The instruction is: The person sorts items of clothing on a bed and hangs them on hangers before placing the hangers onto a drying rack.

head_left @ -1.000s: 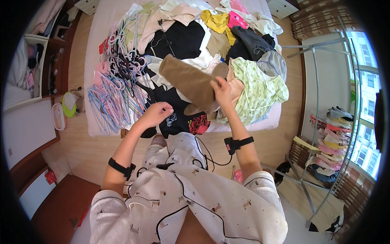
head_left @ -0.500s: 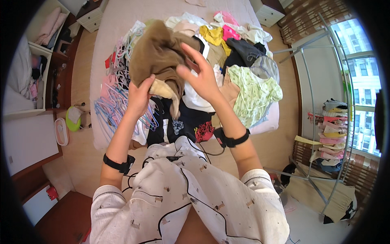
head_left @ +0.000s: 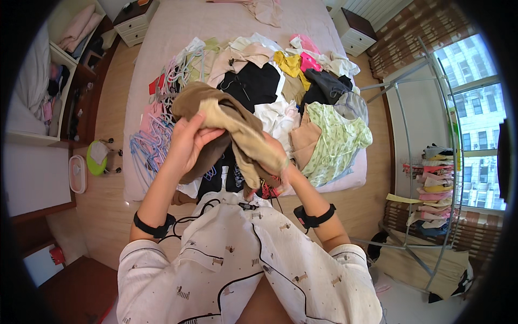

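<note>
A brown garment [head_left: 197, 100] with a pale fleecy lining hangs between my hands above the near edge of the bed. My left hand [head_left: 186, 141] pinches its lined edge, thumb on top. At the garment's right side is my right hand [head_left: 279, 153], blurred, its fingers mostly hidden by the cloth. Beyond lies a black garment [head_left: 251, 83] with a white one [head_left: 274, 120] next to it. A green-patterned top [head_left: 337, 135] spreads out to the right. Tangled blue and pink hangers [head_left: 151, 143] lie to the left.
The pink-sheeted bed [head_left: 183, 21] carries the clothes heap, with a yellow garment [head_left: 288, 67] toward the back. A metal drying rack [head_left: 402, 113] stands at right near stacked folded clothes [head_left: 434, 189]. A green-and-white stool [head_left: 97, 156] is on the floor at left.
The brown garment has come down and nearer, showing more pale lining. My right hand, spread and apart before, has moved down to the garment's right side. My left hand keeps its pinch.
</note>
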`<action>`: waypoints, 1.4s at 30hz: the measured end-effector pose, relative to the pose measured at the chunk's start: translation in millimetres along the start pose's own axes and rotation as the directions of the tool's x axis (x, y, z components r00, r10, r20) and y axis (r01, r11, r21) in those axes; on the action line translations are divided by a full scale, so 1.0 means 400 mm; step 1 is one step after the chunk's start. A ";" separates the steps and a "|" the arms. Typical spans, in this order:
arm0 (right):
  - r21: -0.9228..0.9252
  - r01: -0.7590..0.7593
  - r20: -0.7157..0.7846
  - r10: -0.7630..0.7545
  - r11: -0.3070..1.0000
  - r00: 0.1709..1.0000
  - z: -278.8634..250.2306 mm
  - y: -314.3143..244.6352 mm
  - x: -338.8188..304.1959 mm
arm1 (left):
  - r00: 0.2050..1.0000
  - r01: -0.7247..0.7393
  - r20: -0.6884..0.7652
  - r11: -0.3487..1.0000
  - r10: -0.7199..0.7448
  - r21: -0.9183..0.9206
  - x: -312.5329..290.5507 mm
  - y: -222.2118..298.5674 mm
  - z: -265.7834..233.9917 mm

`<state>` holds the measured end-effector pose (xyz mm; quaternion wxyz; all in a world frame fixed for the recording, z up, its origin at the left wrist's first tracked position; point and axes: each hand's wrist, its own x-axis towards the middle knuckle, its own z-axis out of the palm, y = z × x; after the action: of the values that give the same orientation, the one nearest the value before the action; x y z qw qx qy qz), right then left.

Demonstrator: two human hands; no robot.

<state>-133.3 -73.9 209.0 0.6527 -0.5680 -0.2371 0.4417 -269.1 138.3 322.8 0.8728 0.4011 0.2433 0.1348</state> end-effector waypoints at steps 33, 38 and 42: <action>-0.151 -0.529 0.051 0.541 0.835 0.840 0.004 0.026 0.337 | 0.969 0.229 0.101 0.973 -0.227 -0.012 -0.109 0.037 -0.177; -0.295 -0.407 -0.068 0.406 0.864 0.911 -0.098 0.189 0.517 | 0.976 0.189 -0.091 0.979 -0.196 -0.079 -0.044 0.033 -0.147; -0.738 -0.120 -0.182 -0.025 0.664 0.983 -0.173 0.287 0.712 | 0.969 0.154 -0.177 0.983 -0.170 -0.099 0.005 0.031 -0.146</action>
<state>29.2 125.9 28.2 0.3698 -0.8280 -0.3231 0.2706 -299.1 184.1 299.1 0.8707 0.3282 0.3493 0.1100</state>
